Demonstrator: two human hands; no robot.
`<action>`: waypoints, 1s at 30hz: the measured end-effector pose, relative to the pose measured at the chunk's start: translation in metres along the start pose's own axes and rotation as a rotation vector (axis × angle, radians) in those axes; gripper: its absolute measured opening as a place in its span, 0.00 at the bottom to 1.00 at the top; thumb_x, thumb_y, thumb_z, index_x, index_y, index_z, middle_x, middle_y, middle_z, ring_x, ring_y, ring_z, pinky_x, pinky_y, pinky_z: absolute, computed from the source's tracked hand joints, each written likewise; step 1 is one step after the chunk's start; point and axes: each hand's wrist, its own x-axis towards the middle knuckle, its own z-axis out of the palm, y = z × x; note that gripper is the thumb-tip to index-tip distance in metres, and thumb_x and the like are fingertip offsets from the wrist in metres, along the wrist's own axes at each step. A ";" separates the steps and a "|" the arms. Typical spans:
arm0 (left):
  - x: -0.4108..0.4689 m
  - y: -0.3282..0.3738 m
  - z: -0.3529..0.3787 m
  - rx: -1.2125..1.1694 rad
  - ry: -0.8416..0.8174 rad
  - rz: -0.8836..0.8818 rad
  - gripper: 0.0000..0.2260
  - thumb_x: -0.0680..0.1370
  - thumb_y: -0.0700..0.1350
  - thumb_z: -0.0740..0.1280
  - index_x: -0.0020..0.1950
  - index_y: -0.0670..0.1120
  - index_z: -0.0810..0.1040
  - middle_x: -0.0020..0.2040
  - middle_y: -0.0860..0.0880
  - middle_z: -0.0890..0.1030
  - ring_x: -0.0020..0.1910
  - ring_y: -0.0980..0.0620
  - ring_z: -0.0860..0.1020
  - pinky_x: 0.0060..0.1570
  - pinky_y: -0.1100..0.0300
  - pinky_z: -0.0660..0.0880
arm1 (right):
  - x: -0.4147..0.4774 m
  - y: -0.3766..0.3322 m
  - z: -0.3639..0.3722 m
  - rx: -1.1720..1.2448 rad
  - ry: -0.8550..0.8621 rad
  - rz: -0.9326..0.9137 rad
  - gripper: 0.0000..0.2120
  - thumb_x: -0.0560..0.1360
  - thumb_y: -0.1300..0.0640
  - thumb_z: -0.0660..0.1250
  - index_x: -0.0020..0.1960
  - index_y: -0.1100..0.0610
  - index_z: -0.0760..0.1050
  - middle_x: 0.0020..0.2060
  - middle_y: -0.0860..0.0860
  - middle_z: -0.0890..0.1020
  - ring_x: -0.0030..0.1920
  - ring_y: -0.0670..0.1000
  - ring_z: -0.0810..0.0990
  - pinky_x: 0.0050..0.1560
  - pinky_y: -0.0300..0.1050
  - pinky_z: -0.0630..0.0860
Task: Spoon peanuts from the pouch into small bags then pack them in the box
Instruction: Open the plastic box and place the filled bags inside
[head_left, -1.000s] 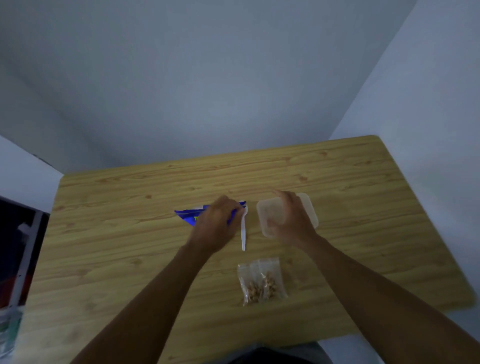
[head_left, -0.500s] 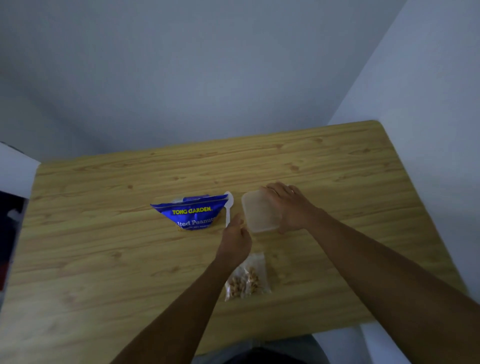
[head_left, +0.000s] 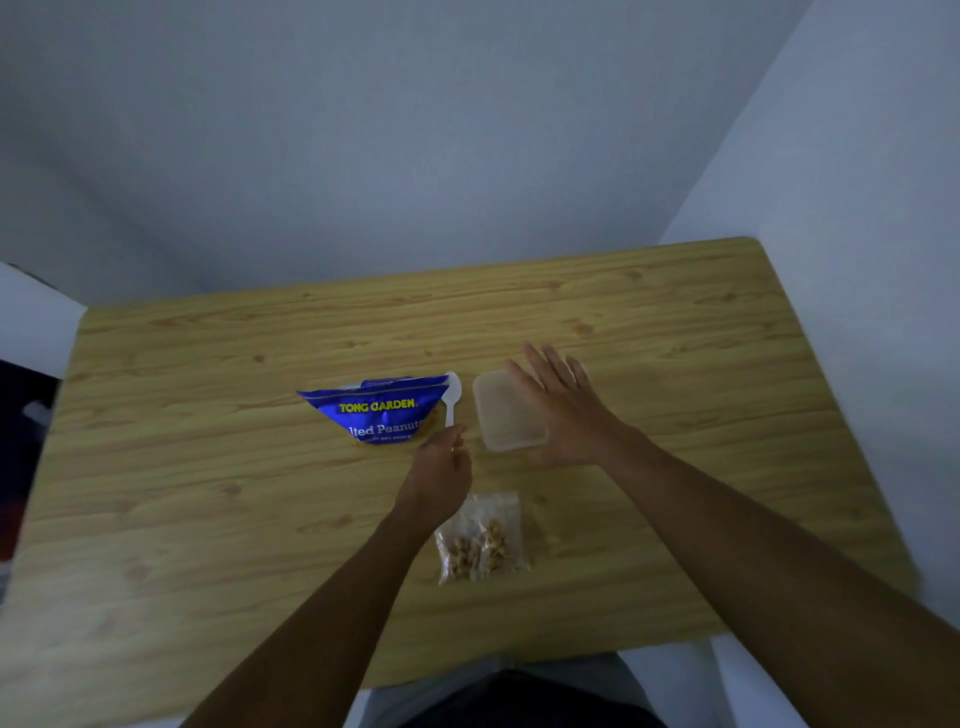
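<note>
A blue peanut pouch (head_left: 376, 413) lies on the wooden table (head_left: 208, 467). Just right of it lies a white plastic spoon (head_left: 453, 397), bowl pointing away from me. My left hand (head_left: 439, 470) has its fingers curled, with thumb and fingertips pinched at the end of the spoon's handle. A translucent lidded box (head_left: 504, 415) sits to the right of the spoon. My right hand (head_left: 563, 410) is spread flat, fingers extended, over the box's right side. Two small clear bags with peanuts (head_left: 483, 538) lie side by side near me, below my left hand.
Grey walls close the table in at the back and on the right. The table's left edge borders a dark gap (head_left: 26, 441). Bare wood stretches to the left and far right of the objects.
My left hand came off the pouch and pulled back to the spoon's handle end. My right hand went from gripping the box to lying spread flat over it.
</note>
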 end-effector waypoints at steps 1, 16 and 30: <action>-0.004 -0.007 -0.003 0.012 0.027 0.002 0.15 0.80 0.38 0.61 0.66 0.42 0.77 0.58 0.43 0.81 0.51 0.50 0.81 0.48 0.65 0.71 | -0.007 -0.009 0.002 0.097 0.089 -0.007 0.53 0.65 0.41 0.75 0.81 0.56 0.53 0.81 0.58 0.52 0.80 0.61 0.50 0.78 0.62 0.50; -0.068 -0.036 0.025 0.000 -0.126 -0.133 0.10 0.78 0.51 0.67 0.54 0.48 0.84 0.47 0.52 0.85 0.43 0.58 0.81 0.44 0.66 0.73 | -0.089 -0.116 0.087 0.766 0.077 0.818 0.18 0.73 0.40 0.70 0.58 0.47 0.76 0.51 0.46 0.82 0.52 0.52 0.82 0.49 0.48 0.80; -0.071 -0.005 0.021 -0.274 -0.083 -0.097 0.05 0.79 0.41 0.69 0.44 0.49 0.81 0.38 0.50 0.85 0.33 0.55 0.82 0.33 0.67 0.74 | -0.106 -0.093 0.058 1.206 0.196 0.597 0.07 0.75 0.50 0.74 0.52 0.46 0.81 0.47 0.45 0.84 0.48 0.46 0.81 0.44 0.36 0.76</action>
